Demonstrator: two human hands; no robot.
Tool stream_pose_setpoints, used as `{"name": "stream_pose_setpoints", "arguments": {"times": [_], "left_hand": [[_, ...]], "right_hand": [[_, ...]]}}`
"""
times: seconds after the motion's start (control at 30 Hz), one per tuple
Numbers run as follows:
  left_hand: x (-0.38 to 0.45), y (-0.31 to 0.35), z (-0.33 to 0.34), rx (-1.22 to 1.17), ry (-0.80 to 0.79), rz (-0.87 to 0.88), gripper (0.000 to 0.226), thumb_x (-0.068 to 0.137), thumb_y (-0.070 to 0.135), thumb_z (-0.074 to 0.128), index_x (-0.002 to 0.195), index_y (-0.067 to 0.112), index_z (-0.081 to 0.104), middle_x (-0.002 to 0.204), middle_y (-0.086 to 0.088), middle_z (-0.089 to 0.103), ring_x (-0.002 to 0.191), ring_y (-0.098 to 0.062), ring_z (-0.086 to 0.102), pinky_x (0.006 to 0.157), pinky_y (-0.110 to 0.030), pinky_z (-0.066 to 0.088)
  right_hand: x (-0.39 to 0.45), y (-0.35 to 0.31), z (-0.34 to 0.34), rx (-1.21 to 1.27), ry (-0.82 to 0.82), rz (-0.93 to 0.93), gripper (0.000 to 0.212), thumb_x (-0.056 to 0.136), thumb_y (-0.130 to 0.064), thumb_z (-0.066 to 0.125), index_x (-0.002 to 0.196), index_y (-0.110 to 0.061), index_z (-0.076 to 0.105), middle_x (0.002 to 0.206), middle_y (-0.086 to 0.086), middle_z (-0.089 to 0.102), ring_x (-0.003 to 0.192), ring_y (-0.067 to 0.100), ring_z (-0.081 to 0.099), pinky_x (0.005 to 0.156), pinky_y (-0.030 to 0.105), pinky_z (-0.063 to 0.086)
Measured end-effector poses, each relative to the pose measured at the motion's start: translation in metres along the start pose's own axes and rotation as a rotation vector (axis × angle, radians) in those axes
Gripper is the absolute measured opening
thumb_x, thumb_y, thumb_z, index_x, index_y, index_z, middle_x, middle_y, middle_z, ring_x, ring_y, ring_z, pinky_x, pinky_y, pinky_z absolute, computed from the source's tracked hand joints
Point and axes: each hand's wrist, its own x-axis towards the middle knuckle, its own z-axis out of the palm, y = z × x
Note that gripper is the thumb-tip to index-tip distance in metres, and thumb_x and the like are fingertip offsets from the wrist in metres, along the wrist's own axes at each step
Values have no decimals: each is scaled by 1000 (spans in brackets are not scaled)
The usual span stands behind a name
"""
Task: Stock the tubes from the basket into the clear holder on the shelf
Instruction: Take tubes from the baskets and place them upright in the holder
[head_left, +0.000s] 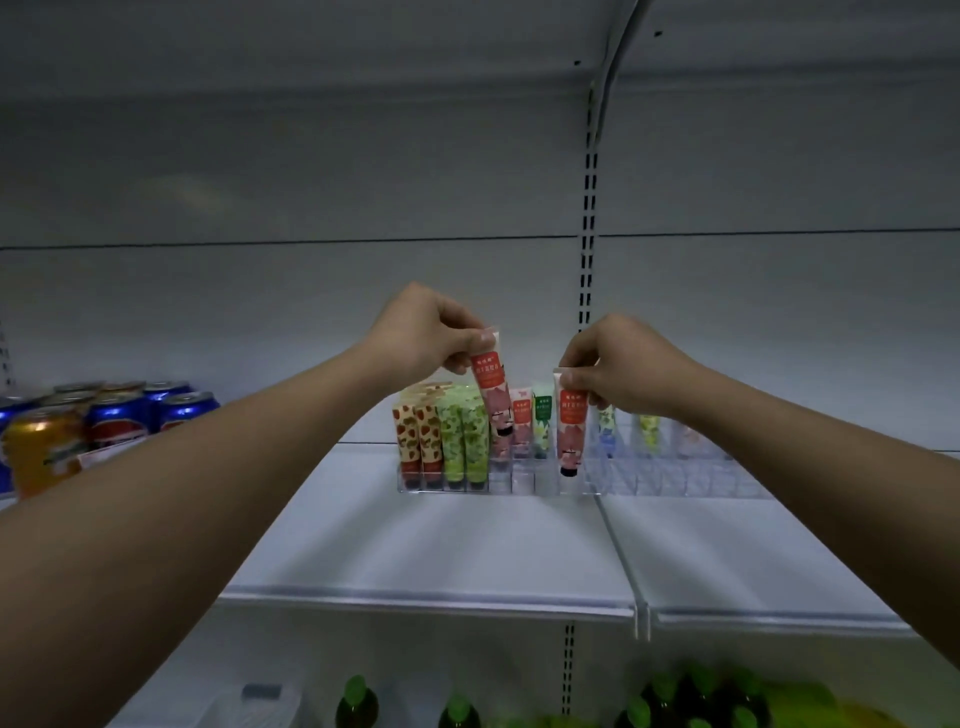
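Note:
A clear holder (524, 486) with many small slots stands on the white shelf (426, 551). Its left slots hold strawberry-print tubes (418, 436) and green tubes (465, 441), cap down. My left hand (421, 338) pinches the top of a pink tube with a red label (492, 387), tilted, cap down over the holder's middle. My right hand (618, 366) pinches a second pink tube (571, 428) upright, its black cap just above the front slots. More tubes (543, 423) stand at the back. The basket is not in view.
Drink cans (104, 415) crowd the shelf's left end. A second clear holder (680, 475) with a few tubes continues to the right. A slotted upright (587, 249) runs up the back wall. Green-capped bottles (460, 712) stand on the shelf below.

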Motion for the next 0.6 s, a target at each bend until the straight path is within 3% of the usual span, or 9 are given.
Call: {"name": "stream_pose_setpoints", "arguments": {"times": [0.13, 0.2, 0.4, 0.53, 0.6], "left_hand": [[31, -18, 20, 17, -30, -19, 4, 85, 11, 71, 87, 12, 74, 72, -1, 72, 65, -15, 67, 72, -33, 61], [44, -27, 29, 38, -23, -24, 5, 85, 10, 72, 83, 14, 73, 73, -5, 72, 64, -17, 67, 72, -35, 61], [68, -49, 40, 131, 1, 7, 3, 85, 18, 73, 83, 19, 74, 71, -1, 72, 67, -17, 69, 67, -29, 60], [76, -56, 39, 130, -3, 23, 3, 86, 19, 71, 87, 20, 74, 73, 3, 71, 62, -7, 66, 55, -15, 53], [77, -58, 38, 124, -11, 30, 3, 86, 20, 71, 86, 22, 73, 73, 5, 71, 60, -4, 66, 51, -10, 48]], "right_hand": [[31, 13, 14, 1, 16, 22, 10, 94, -16, 62, 92, -12, 71, 73, 1, 69, 64, 12, 65, 57, 25, 53], [46, 17, 24, 3, 48, 16, 10, 94, -12, 61, 92, -11, 71, 73, 0, 68, 63, 11, 62, 54, 23, 48], [78, 32, 59, -24, 105, -12, 11, 93, -10, 62, 95, -9, 72, 81, 2, 66, 66, 12, 56, 60, 23, 43], [92, 41, 77, -35, 135, -29, 12, 93, -11, 63, 99, -9, 73, 86, 1, 64, 64, 6, 53, 57, 17, 39], [98, 45, 82, -30, 126, -17, 13, 93, -11, 63, 100, -9, 73, 92, 3, 67, 69, 10, 56, 64, 21, 46]]}}
